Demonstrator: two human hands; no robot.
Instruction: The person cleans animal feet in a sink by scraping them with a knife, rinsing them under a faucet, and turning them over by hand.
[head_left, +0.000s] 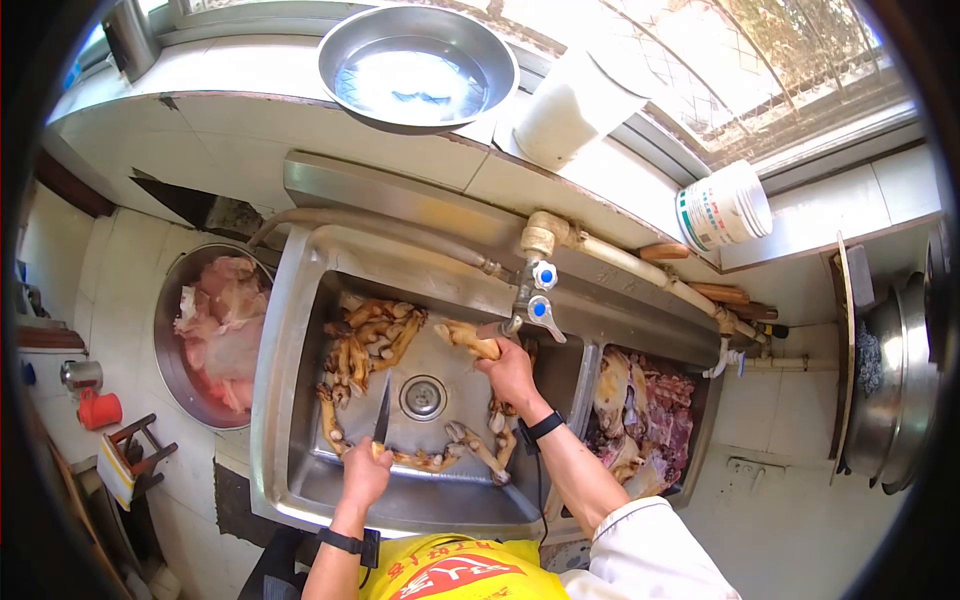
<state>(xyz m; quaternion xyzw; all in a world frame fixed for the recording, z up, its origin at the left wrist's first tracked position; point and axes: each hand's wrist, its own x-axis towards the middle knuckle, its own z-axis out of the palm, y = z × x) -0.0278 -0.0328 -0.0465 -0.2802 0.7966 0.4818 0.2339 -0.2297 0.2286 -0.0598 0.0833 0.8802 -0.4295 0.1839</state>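
Note:
My left hand [366, 474] is closed round the handle of a knife [383, 412], low in the left basin of the steel sink [275, 400]. The blade points up and away from me. Beneath the tap [526, 295], my right hand [511, 374] grips a yellowish-brown animal trotter [464, 338], which points to the left. More trotters [365, 345] are heaped in the basin's far left corner. Others [478, 450] lie along the near and right sides, around the drain [423, 398]. Whether water runs from the tap I cannot make out.
Raw meat and skin pieces [640, 420] fill the right basin. A round pan of pale meat [228, 330] stands left of the sink. On the window ledge are a metal bowl of water [415, 75], a white container [572, 110] and a white bucket [722, 208].

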